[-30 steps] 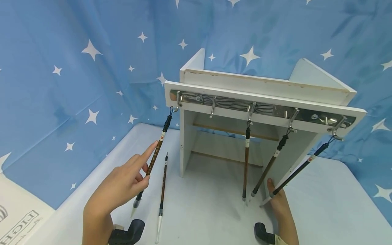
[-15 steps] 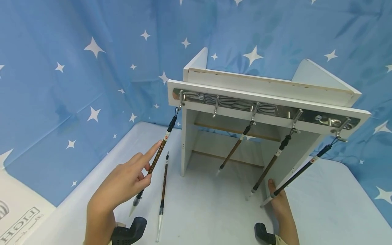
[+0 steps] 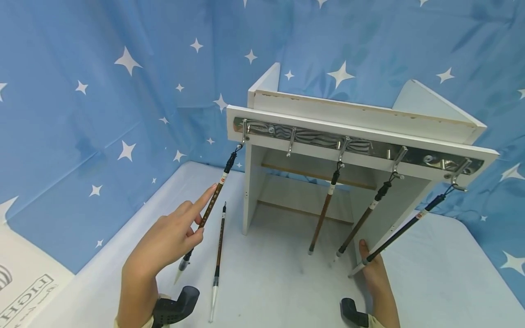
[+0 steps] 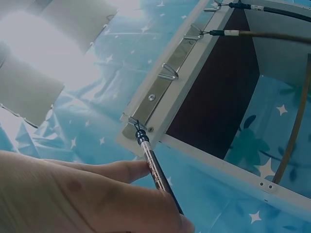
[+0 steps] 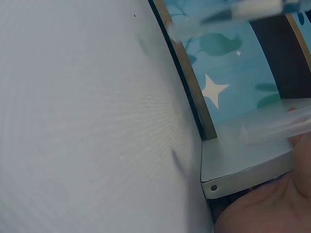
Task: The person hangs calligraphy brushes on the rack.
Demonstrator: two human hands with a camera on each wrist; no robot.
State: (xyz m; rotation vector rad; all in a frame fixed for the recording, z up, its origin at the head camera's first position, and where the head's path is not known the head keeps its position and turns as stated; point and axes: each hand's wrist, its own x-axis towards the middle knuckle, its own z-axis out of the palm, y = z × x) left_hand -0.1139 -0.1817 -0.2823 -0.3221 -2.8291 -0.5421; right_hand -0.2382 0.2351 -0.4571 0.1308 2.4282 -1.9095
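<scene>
My left hand (image 3: pixel 168 237) pinches a brown calligraphy brush (image 3: pixel 212 200) by its handle, index finger stretched along the shaft. The brush slants with its bristles down. Its black cord loop (image 4: pixel 138 125) is right at the leftmost hook (image 3: pixel 244 131) of a white rack (image 3: pixel 249 196). At the rack's right side, my right hand (image 3: pixel 374 269) grips the lower part of the side panel, thumb on the inner face and fingers partly hidden. Three brushes hang from hooks to the right: a brown one (image 3: pixel 324 209), a darker one (image 3: pixel 362 223) and a black one (image 3: pixel 404 230).
Another brush (image 3: pixel 220 250), its tip in a clear cap, lies on the white table (image 3: pixel 266 282) beside my left hand. The second hook (image 3: pixel 291 142) from the left carries no brush. A blue star-patterned cloth (image 3: pixel 164 91) stands behind.
My left hand has shifted slightly right and up, bringing the brush's loop closer to the leftmost hook. The brown hanging brush swung left, then partly back. My right hand stays on the panel.
</scene>
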